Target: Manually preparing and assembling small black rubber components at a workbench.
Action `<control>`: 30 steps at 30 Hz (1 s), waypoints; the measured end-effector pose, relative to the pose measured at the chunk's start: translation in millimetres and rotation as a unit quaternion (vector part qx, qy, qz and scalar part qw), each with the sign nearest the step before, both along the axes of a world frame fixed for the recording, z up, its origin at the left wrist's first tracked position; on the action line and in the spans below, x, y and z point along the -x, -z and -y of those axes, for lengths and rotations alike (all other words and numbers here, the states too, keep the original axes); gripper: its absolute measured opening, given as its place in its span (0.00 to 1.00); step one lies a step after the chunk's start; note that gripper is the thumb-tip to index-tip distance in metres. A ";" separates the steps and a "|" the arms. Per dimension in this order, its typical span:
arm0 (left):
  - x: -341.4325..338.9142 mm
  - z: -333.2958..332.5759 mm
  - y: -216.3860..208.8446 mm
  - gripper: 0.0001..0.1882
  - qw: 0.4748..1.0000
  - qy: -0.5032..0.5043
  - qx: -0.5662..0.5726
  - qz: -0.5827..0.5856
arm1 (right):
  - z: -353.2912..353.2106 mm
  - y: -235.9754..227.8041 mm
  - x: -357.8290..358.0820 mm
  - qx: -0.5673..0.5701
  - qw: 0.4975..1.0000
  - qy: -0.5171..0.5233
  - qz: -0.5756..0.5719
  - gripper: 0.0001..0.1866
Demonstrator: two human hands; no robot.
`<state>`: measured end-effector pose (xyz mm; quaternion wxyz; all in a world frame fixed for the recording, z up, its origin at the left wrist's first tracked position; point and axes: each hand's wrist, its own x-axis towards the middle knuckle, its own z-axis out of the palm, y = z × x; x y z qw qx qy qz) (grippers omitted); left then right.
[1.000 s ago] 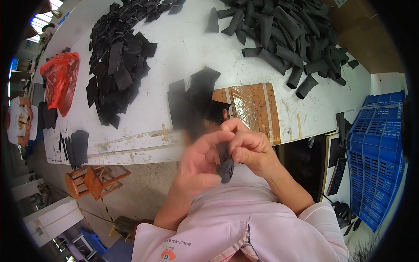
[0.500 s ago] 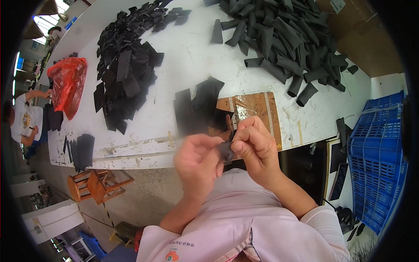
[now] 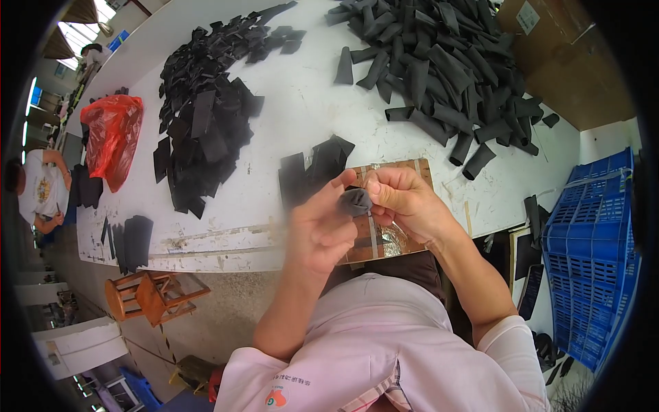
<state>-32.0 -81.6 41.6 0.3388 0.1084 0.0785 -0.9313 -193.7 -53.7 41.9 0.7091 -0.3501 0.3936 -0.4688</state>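
Between my two hands is a dark grey fabric tube [image 3: 355,202], its round end turned up toward me. My left hand [image 3: 321,226] holds it from the left, fingers curled around its side. The thumb and fingers of my right hand [image 3: 403,199] pinch its right edge. Beneath my hands lies a brown cardboard piece [image 3: 412,230] with clear tape, at the table's front edge. Just beyond my left hand rest several flat black fabric pieces [image 3: 312,168].
A long heap of flat black pieces [image 3: 209,123] covers the table's left middle. Finished-looking grey tubes [image 3: 439,75] pile up at the far right beside a cardboard box [image 3: 570,69]. Blue crates [image 3: 590,240] stand right, a red plastic bag [image 3: 117,137] left. Another person [image 3: 44,185] works far left.
Both hands have moved a little away from my body, up over the cardboard. The tube has turned so that its round end now shows.
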 end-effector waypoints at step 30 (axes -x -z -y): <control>1.4 -30.7 9.6 0.08 0.708 -0.303 0.464 0.438 | -11.3 11.6 -1.2 0.407 0.724 0.049 -0.555 0.12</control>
